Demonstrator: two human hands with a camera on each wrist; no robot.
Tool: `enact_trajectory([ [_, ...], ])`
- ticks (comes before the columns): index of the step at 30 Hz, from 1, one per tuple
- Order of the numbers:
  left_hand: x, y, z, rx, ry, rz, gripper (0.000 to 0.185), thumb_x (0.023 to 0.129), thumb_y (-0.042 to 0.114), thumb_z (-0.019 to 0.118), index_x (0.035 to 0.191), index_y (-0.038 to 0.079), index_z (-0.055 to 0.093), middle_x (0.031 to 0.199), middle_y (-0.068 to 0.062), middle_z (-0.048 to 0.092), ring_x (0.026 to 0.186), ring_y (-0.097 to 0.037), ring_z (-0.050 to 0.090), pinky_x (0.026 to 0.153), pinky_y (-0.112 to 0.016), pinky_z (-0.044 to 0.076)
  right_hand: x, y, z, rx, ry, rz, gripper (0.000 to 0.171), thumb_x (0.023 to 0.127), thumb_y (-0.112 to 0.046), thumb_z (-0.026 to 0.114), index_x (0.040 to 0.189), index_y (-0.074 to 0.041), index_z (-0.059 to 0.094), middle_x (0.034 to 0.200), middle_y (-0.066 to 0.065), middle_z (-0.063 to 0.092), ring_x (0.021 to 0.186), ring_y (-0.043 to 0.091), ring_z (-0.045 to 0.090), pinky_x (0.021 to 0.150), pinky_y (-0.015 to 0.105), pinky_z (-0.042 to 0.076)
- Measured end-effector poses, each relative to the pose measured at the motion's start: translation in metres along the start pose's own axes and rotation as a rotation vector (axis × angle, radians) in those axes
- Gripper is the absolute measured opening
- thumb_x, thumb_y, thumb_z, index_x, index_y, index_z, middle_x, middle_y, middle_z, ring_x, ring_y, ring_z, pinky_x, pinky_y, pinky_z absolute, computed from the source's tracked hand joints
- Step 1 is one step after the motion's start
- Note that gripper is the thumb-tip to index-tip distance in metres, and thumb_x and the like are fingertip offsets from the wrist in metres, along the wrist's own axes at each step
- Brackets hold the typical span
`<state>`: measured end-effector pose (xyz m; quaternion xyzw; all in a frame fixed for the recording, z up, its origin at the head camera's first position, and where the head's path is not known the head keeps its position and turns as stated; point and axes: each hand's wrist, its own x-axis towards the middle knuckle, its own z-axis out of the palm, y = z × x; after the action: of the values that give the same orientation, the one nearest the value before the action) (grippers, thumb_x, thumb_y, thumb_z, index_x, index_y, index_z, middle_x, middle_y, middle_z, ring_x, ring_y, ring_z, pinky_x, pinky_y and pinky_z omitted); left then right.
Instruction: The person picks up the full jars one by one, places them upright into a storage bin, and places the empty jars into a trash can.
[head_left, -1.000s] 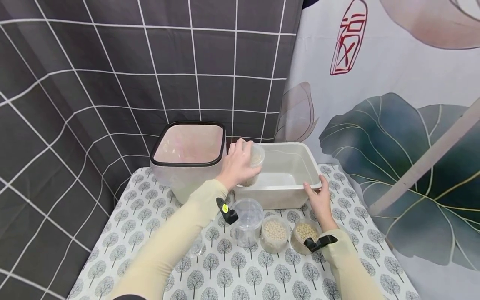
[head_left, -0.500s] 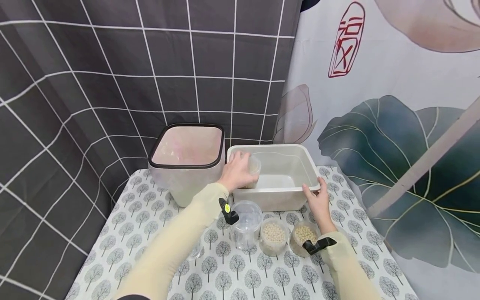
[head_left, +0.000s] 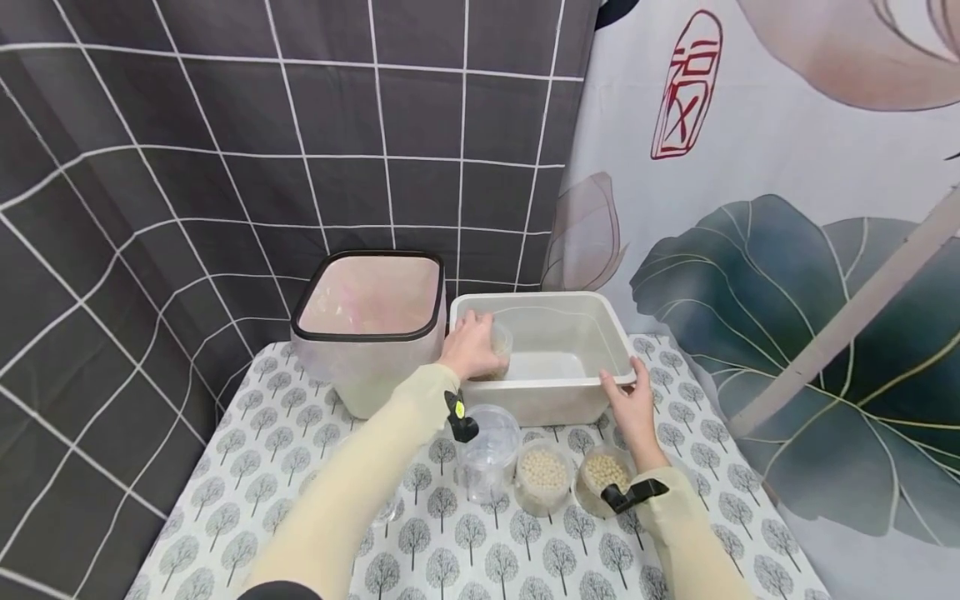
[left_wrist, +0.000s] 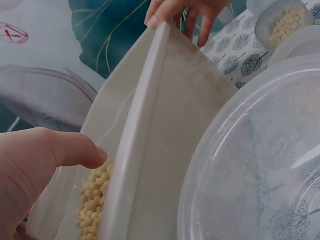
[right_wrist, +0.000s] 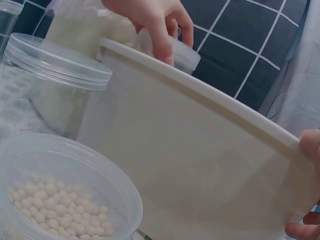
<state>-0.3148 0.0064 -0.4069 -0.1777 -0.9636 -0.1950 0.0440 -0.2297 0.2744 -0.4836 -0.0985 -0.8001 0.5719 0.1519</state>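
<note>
**Cup of pale balls held within the bin's left end**

Nearest, on the tabletop (head_left: pixel 420 575), the sleeves reach over a front row: a clear disc (head_left: pixel 387 507) partly hidden by the left sleeve (head_left: pixel 352 492), a clear jar (head_left: pixel 489 458), then a middle cup (head_left: pixel 543 479) and a right cup (head_left: pixel 600 479), both holding balls. The jar stands just in front of the bin (head_left: pixel 540 402), close under the left wrist camera (head_left: pixel 462 423), and the right wrist camera (head_left: pixel 630 493) hangs over the right cup. A dropped wrist could knock either, so both wrists should ride high.

At the bin, the right hand (head_left: pixel 633 408) grips the front right corner, thumb and fingers spanning it; firm pressure there should stop any sliding. The left hand (head_left: pixel 471 346) has its fingers curled round the held cup (head_left: pixel 502 348), inside the bin at the left end, with pale balls (left_wrist: pixel 93 202) showing below the thumb. The front wall hides its base, so contact with the bin's floor cannot be told. Keeping it level seems wise, since balls roll out easily, and releasing only once the base sits flat.

Beyond, a black-rimmed tub (head_left: pixel 367 367) just beside the bin limits room leftward; a dark grid curtain (head_left: pixel 375 117) hangs behind.
</note>
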Motion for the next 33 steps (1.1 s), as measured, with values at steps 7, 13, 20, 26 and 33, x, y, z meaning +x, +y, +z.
enact_trajectory([
  [7, 0.000, -0.006, 0.011, 0.055, -0.019, 0.013, 0.073, 0.063, 0.038, 0.073, 0.125, 0.008, 0.049, 0.112, -0.015, 0.044, 0.094, -0.029, 0.049, 0.070, -0.040, 0.050, -0.002, 0.003, 0.001, 0.021, 0.005, 0.011, 0.079, 0.091, -0.037, 0.057, 0.149, -0.012, 0.011, 0.141, 0.024, 0.030, 0.124, 0.039, 0.038, 0.098, 0.050, 0.038],
  [13, -0.003, -0.007, 0.007, 0.137, -0.029, 0.048, 0.066, 0.069, 0.033, 0.071, 0.126, 0.009, 0.051, 0.118, -0.017, 0.044, 0.106, -0.032, 0.046, 0.079, -0.041, 0.049, -0.001, 0.001, -0.001, 0.003, 0.011, 0.005, 0.078, 0.091, -0.040, 0.056, 0.149, -0.012, 0.012, 0.138, 0.025, 0.033, 0.118, 0.037, 0.043, 0.093, 0.050, 0.041],
  [20, -0.005, -0.005, -0.001, 0.162, -0.024, 0.056, 0.060, 0.077, 0.035, 0.069, 0.129, 0.011, 0.051, 0.123, -0.016, 0.045, 0.111, -0.032, 0.044, 0.088, -0.041, 0.045, 0.002, 0.001, -0.003, -0.001, 0.035, -0.004, 0.075, 0.092, -0.039, 0.054, 0.149, -0.013, 0.012, 0.136, 0.024, 0.035, 0.114, 0.035, 0.045, 0.091, 0.050, 0.041],
  [26, -0.016, -0.008, -0.003, 0.163, -0.008, 0.056, 0.055, 0.084, 0.038, 0.062, 0.129, 0.010, 0.051, 0.124, -0.014, 0.044, 0.111, -0.030, 0.046, 0.087, -0.040, 0.046, 0.002, 0.001, 0.000, -0.011, 0.015, 0.031, 0.076, 0.092, -0.040, 0.054, 0.149, -0.014, 0.012, 0.133, 0.024, 0.039, 0.112, 0.033, 0.046, 0.091, 0.048, 0.042],
  [33, -0.030, -0.003, -0.010, 0.127, 0.052, 0.079, 0.047, 0.086, 0.037, 0.059, 0.123, 0.008, 0.054, 0.121, -0.013, 0.045, 0.108, -0.028, 0.049, 0.078, -0.040, 0.050, 0.002, -0.001, 0.003, -0.025, 0.009, 0.037, 0.076, 0.092, -0.041, 0.054, 0.149, -0.014, 0.012, 0.127, 0.023, 0.043, 0.109, 0.031, 0.048, 0.088, 0.045, 0.043],
])
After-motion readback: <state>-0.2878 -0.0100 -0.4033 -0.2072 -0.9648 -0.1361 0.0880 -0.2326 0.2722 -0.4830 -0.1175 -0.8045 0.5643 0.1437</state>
